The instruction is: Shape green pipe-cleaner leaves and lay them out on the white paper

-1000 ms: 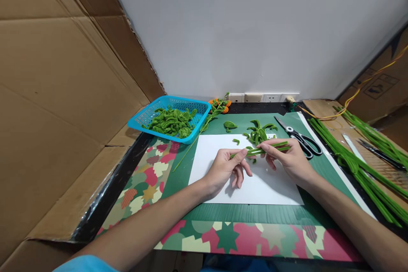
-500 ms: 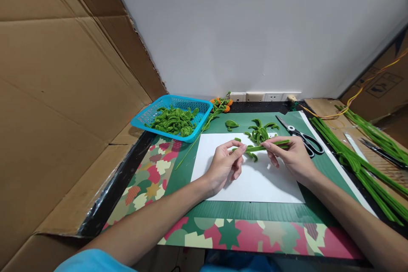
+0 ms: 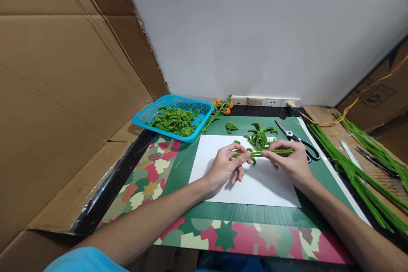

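Over at the far left corner of the tabletop (image 3: 251,111) sits a basket (image 3: 193,138), scissors (image 3: 290,134) toward the right edge; left hand (image 3: 225,165) and right hand (image 3: 293,165) pinch straight, fuzzy green stems (image 3: 257,154) above the paper (image 3: 255,187).

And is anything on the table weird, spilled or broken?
Nothing looks clearly spilled or broken, and the held green stems look straight. One green leaf lies alone on the green mat, away from the pile in the blue basket, so it looks a little stray.
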`<state>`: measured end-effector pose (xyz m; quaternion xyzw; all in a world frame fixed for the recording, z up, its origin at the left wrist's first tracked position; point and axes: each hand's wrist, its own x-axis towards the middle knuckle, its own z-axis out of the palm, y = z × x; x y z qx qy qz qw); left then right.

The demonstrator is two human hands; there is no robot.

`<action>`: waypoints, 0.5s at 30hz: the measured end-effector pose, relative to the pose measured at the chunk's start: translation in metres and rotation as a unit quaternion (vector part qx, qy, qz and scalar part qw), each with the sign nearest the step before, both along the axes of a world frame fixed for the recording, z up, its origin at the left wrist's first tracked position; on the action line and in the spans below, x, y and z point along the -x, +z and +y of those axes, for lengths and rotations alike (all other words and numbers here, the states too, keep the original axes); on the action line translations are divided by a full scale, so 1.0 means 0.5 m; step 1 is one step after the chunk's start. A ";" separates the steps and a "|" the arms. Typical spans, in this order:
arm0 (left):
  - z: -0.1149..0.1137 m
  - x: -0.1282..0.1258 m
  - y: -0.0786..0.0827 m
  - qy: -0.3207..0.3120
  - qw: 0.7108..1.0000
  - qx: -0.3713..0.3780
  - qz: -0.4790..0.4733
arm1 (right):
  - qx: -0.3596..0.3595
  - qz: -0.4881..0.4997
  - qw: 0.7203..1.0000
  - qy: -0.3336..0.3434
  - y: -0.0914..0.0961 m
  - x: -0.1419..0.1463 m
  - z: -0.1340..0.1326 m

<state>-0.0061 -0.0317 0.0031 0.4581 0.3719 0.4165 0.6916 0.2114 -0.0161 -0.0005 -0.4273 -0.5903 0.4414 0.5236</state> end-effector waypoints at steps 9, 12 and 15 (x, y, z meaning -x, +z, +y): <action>0.004 -0.002 0.004 -0.003 1.000 -0.009 0.019 | 0.007 0.020 1.000 -0.020 -0.014 0.004 0.007; 0.005 0.000 0.003 -0.008 0.999 -0.023 0.032 | 0.018 0.011 1.000 -0.007 -0.020 0.007 0.016; 0.006 0.000 -0.003 -0.005 0.999 -0.023 0.033 | 0.004 -0.015 1.000 -0.016 -0.023 0.008 0.024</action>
